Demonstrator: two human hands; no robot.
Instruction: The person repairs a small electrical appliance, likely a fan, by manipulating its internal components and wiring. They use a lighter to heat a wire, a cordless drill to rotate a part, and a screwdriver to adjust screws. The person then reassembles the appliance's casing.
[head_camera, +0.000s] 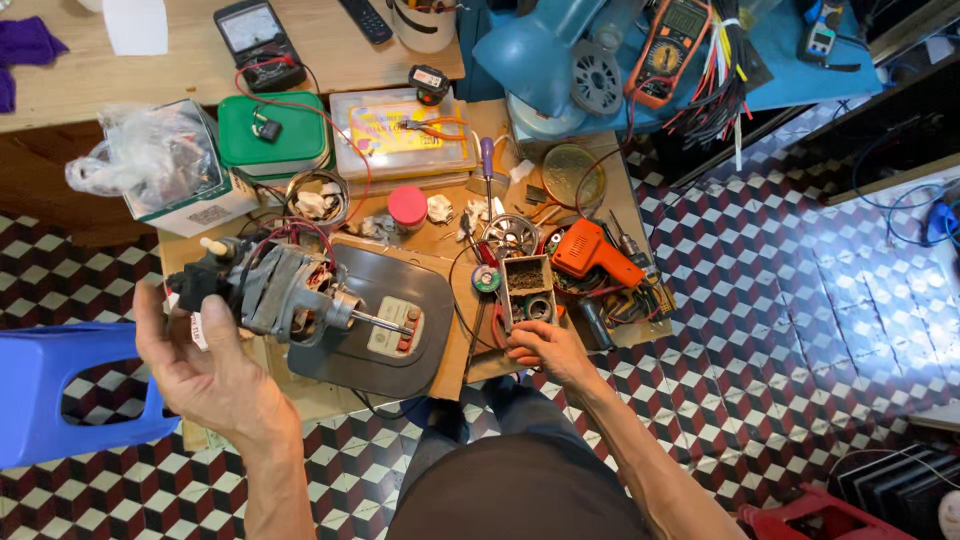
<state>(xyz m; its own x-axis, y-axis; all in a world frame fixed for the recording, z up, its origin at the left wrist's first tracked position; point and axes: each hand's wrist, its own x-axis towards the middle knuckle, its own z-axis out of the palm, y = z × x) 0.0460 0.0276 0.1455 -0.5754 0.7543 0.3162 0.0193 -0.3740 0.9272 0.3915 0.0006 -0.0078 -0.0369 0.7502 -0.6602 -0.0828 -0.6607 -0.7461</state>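
Over a cluttered low wooden table (590, 175), the left hand (205, 365) is wrapped around the back of a small electric motor (285, 290), holding it up above a dark grey fan base (385, 330) with its shaft pointing right and red wires looping over the top. The right hand (545, 345) rests with curled fingers at the near edge of a small open parts box (527, 290), apparently picking at its contents; whether it pinches anything I cannot tell. An orange drill-shaped tool (590, 252) lies just beside the box. Judging by this, keeping the motor level and steady while the right fingers sort carefully would avoid tugging the wires.
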